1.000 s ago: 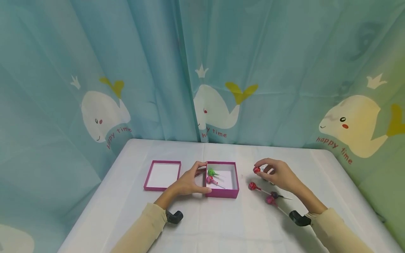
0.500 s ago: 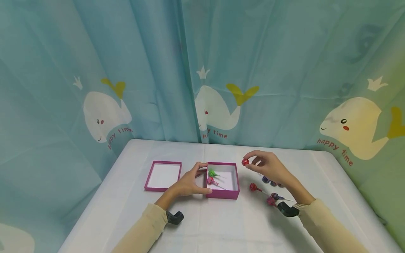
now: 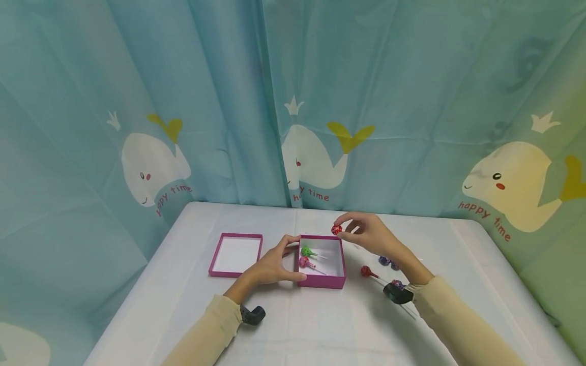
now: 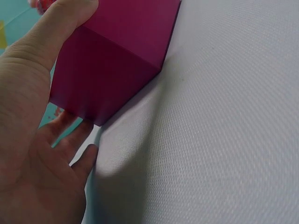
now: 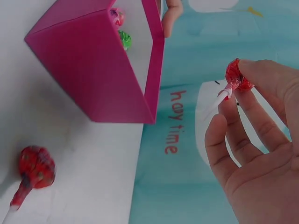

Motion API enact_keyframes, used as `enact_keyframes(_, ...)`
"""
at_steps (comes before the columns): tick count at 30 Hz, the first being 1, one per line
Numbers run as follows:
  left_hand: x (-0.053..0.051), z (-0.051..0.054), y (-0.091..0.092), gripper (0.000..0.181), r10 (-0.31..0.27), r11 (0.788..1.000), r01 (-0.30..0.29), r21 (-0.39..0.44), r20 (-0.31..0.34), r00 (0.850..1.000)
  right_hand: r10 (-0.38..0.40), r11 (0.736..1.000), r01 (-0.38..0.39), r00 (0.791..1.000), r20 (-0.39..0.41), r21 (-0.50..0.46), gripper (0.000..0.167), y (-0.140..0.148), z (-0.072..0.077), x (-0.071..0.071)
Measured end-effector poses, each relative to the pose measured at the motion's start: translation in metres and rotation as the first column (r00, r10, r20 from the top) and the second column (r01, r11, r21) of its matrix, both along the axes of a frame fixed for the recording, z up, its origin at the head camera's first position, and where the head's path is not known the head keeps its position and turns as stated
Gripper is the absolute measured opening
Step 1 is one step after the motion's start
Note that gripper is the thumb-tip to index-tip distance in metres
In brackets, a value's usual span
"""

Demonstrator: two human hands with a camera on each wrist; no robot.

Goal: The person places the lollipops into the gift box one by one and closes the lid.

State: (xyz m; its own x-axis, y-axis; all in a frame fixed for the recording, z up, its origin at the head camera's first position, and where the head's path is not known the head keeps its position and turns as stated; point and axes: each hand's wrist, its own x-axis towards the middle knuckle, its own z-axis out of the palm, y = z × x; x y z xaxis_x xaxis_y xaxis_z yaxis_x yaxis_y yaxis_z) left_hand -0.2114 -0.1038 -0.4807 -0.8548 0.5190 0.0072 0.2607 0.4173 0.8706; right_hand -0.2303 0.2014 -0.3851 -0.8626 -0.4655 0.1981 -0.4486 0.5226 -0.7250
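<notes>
My left hand [image 3: 270, 266] holds the open magenta box [image 3: 322, 282] at its left end, with the thumb on the near wall and fingers round the far side. In the left wrist view the thumb lies against the box's outer wall [image 4: 105, 70]. Inside the box are a green lollipop [image 3: 306, 251] and a pink lollipop [image 3: 304, 262], side by side at the left. My right hand [image 3: 372, 236] pinches a red lollipop [image 3: 336, 230] by its wrapped head, above the box's far right corner. Its white stick shows in the right wrist view, pointing away from the fingers.
A magenta-rimmed lid [image 3: 236, 255] lies left of the box. Another red lollipop [image 3: 366, 271] lies right of the box, with purple lollipops [image 3: 384, 261] farther right, partly hidden by the right arm. A whale-print curtain [image 3: 229, 101] hangs behind the white table [image 3: 293, 325].
My right hand has carried the red lollipop left and away from me, from over the loose lollipops to the box's far right corner. The left hand and box stay in place.
</notes>
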Motion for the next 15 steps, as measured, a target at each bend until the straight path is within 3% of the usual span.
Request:
enact_keyframes(7, 0.0, -0.001, 0.0, 0.098, -0.007, 1.0, 0.007, 0.005, 0.004, 1.0, 0.05, 0.999, -0.05, 0.999, 0.007, -0.022, 0.026, -0.019, -0.003, -0.006)
enact_keyframes(15, -0.001, -0.001, 0.0, 0.097, -0.011, 1.0, 0.011, -0.008, 0.005, 1.0, 0.127, 0.991, -0.125, 0.99, 0.063, -0.045, 0.023, -0.042, -0.017, -0.011)
